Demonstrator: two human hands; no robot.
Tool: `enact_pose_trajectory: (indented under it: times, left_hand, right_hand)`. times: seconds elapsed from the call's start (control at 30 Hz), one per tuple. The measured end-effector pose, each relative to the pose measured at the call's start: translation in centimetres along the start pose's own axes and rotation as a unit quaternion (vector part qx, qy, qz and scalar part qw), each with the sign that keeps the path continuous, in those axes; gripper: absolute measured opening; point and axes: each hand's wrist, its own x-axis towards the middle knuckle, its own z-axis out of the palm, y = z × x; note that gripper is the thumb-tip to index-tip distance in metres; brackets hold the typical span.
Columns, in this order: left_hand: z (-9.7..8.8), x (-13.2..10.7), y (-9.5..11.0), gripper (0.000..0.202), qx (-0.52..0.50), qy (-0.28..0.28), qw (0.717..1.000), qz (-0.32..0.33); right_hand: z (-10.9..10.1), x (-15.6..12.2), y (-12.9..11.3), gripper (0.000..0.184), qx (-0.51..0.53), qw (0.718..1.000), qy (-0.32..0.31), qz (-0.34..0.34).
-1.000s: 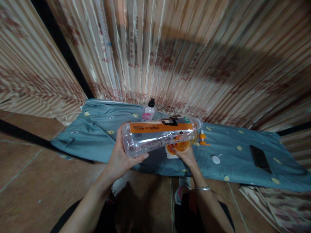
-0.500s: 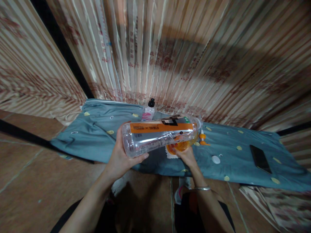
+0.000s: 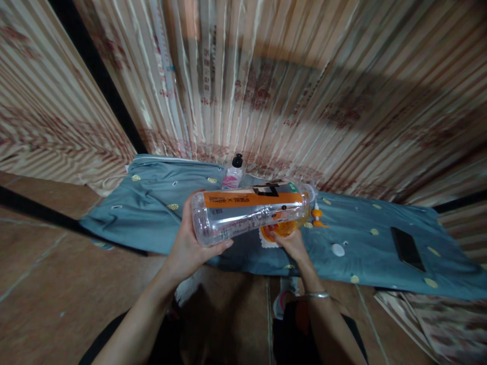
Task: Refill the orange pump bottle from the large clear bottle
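Note:
My left hand (image 3: 192, 246) is wrapped round the base of a large clear plastic bottle (image 3: 243, 223) with an orange and silver label. The bottle lies almost level in the air, its neck pointing right. Below its neck end my right hand (image 3: 291, 241) grips an orange-tinted see-through container (image 3: 285, 228), mostly hidden behind the bottle, so its kind cannot be made out. A white scalloped piece (image 3: 268, 241) shows by my right fingers. Close to the large bottle's neck is an orange and white pump top (image 3: 317, 218).
A small bottle with a black cap (image 3: 233, 175) stands behind the large bottle. On the blue-green cloth (image 3: 152, 203), a round white cap (image 3: 338, 250) and a dark phone (image 3: 408, 248) lie to the right. Striped curtains (image 3: 266, 101) hang behind; black poles (image 3: 99, 76) stand left.
Almost nothing differs. Both hands keep their grips, and the large bottle stays tilted at nearly the same angle.

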Motion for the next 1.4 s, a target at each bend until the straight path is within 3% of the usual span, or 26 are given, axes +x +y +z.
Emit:
enact_pose_trajectory:
  times: [1.4]
  left_hand:
    - [-0.05, -0.04, 0.06, 0.101, -0.007, -0.001, 1.0, -0.006]
  right_hand:
    - [-0.29, -0.25, -0.75, 0.056, -0.01, 0.999, -0.034, -0.009]
